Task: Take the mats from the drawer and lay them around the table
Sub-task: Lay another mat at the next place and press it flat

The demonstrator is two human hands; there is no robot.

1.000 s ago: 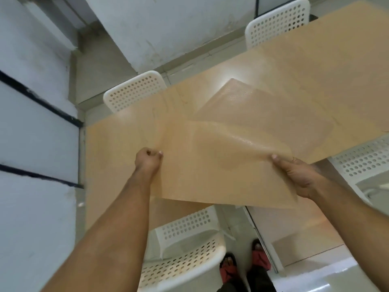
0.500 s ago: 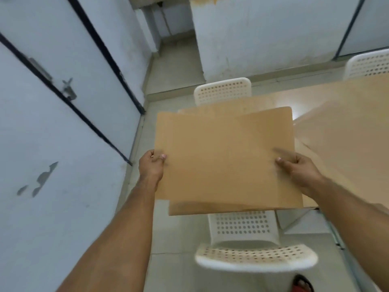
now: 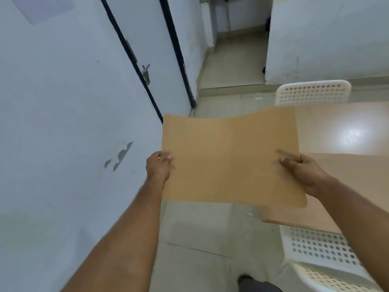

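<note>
I hold a tan rectangular mat (image 3: 227, 161) flat in the air over the floor, just off the table's left end. My left hand (image 3: 158, 165) pinches its left edge and my right hand (image 3: 303, 171) grips its right edge, thumb on top. Whether more than one mat is in the hold I cannot tell. Another tan mat (image 3: 345, 190) lies on the light wooden table (image 3: 347, 127) at the right, its near corner overhanging the table edge.
One white perforated chair (image 3: 313, 92) stands at the table's far side and another (image 3: 324, 256) at the near side, bottom right. A white wall with a dark-framed door (image 3: 145, 74) runs along the left. Tiled floor (image 3: 210, 239) lies below the mat.
The view has swung left, away from the table toward the wall and door. The mat held in both hands has come off the table side and now hangs over the floor.
</note>
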